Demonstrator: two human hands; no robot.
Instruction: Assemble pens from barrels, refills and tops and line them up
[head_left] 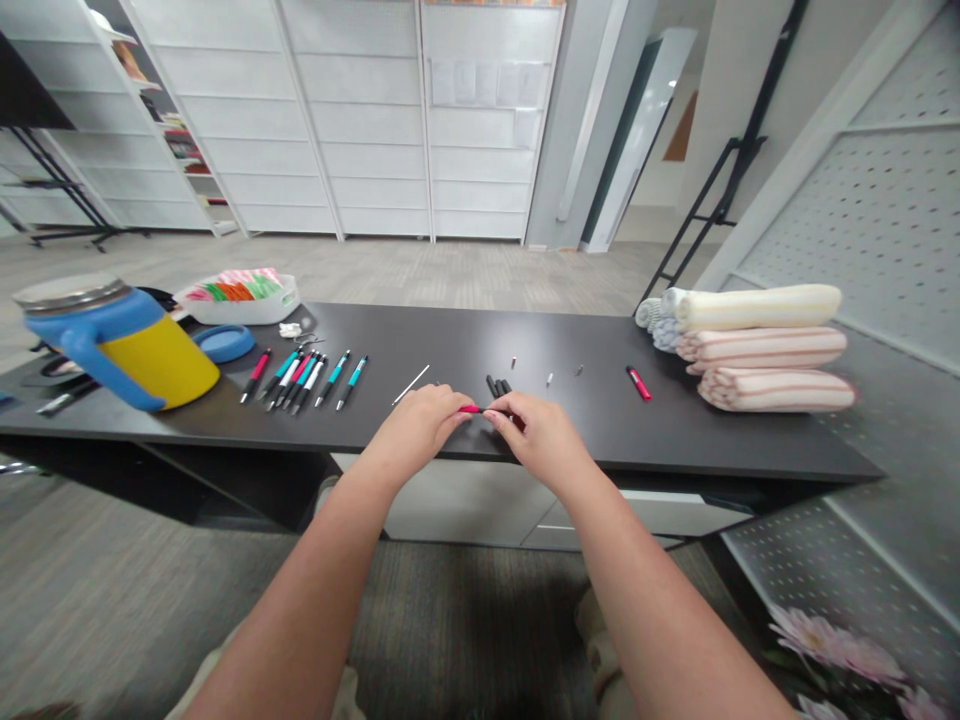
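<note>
My left hand (415, 423) and my right hand (538, 430) meet near the front edge of the dark table (465, 340). Between their fingertips they pinch a small red pen part (471, 409), one hand at each end. Just behind the hands lie three black pen pieces (499, 385) side by side. A thin white refill (411, 385) lies slanted to the left of my left hand. Small loose pen bits (550, 378) are scattered behind, and a red pen barrel (638, 383) lies to the right.
A row of several red and teal pens (304, 378) lies left of centre. A yellow jug with a blue handle (124, 345), a blue lid (223, 342) and a white tray of coloured items (240, 292) stand at the left. Rolled striped towels (757, 350) are stacked at the right end.
</note>
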